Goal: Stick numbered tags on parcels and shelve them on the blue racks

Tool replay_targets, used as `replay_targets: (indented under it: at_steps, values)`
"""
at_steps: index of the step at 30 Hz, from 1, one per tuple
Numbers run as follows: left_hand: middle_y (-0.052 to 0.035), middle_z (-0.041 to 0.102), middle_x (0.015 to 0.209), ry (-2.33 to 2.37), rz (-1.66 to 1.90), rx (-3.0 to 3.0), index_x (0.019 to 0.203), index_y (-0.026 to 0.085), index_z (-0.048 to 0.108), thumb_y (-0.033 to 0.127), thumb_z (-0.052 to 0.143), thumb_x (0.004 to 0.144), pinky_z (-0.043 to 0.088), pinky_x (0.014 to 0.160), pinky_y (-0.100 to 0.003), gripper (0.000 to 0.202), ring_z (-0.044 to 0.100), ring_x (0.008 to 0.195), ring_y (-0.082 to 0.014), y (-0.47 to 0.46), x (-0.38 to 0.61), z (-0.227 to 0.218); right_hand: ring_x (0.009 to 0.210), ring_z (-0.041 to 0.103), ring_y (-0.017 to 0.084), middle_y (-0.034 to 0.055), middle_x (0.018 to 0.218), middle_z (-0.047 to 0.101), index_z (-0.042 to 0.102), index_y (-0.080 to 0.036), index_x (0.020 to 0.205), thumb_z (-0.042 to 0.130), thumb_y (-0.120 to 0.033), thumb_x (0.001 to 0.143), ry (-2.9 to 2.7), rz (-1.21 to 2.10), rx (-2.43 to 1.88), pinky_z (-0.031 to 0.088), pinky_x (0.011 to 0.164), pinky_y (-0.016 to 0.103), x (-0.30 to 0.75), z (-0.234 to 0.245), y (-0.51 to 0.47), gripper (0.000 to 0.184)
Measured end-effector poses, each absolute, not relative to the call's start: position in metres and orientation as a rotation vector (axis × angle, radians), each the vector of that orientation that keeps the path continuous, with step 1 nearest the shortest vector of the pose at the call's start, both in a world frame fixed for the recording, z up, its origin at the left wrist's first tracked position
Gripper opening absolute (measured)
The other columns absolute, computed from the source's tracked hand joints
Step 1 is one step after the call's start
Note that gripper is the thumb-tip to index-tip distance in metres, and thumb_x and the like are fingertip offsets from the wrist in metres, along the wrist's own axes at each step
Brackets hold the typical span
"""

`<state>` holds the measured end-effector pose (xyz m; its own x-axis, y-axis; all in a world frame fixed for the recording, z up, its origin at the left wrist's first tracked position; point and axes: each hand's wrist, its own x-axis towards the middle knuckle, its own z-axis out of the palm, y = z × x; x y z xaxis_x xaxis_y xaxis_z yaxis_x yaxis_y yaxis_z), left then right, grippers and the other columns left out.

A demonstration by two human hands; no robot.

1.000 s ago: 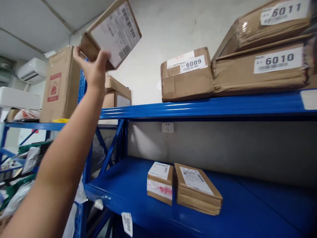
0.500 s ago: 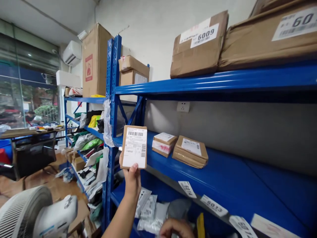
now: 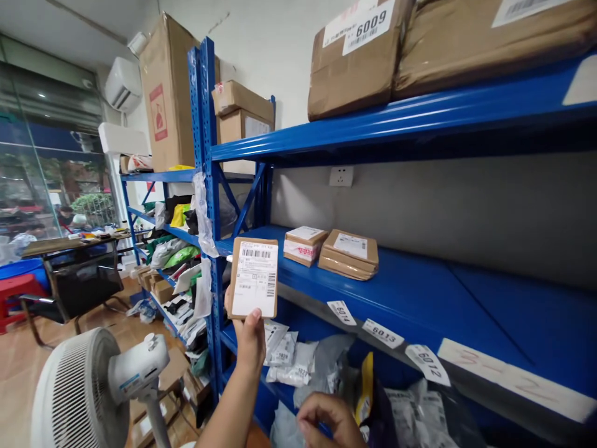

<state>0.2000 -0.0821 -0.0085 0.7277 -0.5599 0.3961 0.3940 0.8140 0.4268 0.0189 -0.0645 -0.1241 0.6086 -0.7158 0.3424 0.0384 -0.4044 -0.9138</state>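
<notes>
Cardboard box (image 3: 254,280): upright, long axis near-vertical, in front of the shelf (image 3: 420,298)'s front left corner | our left hand (image 3: 250,338): fingers clasped round its lower end | our right hand (image 3: 332,420): farther, lower right, half-curled, hold unclear

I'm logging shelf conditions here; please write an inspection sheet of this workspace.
Surface: blue shelf, labels 6014, 6013, 6012 along its front edge.
Boxes: labelled box held up; taped box and flat box on the shelf.
Clutter: bagged parcels below the shelf.
Left grip: holding the labelled box, thumb on its front.
Right grip: curled, no item visible.
Cables: dark line on the shelf, cord or seam unclear.
Surroundings: fan, chair and table at left.
</notes>
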Motion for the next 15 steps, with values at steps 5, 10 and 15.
replay_targets:
  at_steps: [5, 10, 15]
  values:
    - [-0.0065, 0.055, 0.146, -0.45, -0.587, 0.389, 0.136, 0.03, 0.055, 0.037, 0.078, 0.063, 0.043, 0.115, -0.046, 0.077, 0.043, 0.142, -0.0331, -0.067, 0.207, -0.025, 0.049, 0.051, 0.009, 0.0009, 0.056, 0.058, 0.067, -0.014, 0.075, 0.073, -0.062, 0.081, 0.529, -0.929, -1.567, 0.039, 0.053, 0.021, 0.027, -0.125, -0.06, 0.048]
    - [-0.0028, 0.063, 0.133, -0.371, -0.676, 0.539, 0.126, 0.032, 0.059, 0.034, 0.072, 0.065, 0.049, 0.108, -0.051, 0.062, 0.05, 0.135, -0.0327, -0.052, 0.225, -0.056, 0.041, 0.045, 0.008, -0.001, 0.048, 0.055, 0.061, -0.016, 0.068, 0.082, -0.067, 0.066, 0.613, -1.023, -1.299, 0.033, 0.044, 0.02, 0.028, -0.131, -0.072, 0.055]
    - [-0.0006, 0.064, 0.125, -0.261, -0.761, 0.65, 0.119, 0.031, 0.06, 0.032, 0.07, 0.06, 0.052, 0.103, -0.05, 0.059, 0.057, 0.124, -0.0308, -0.042, 0.248, -0.081, 0.044, 0.044, 0.007, -0.0035, 0.052, 0.054, 0.064, -0.016, 0.079, 0.084, -0.064, 0.064, 0.701, -1.275, -1.109, 0.033, 0.046, 0.019, 0.018, -0.133, -0.092, 0.054]
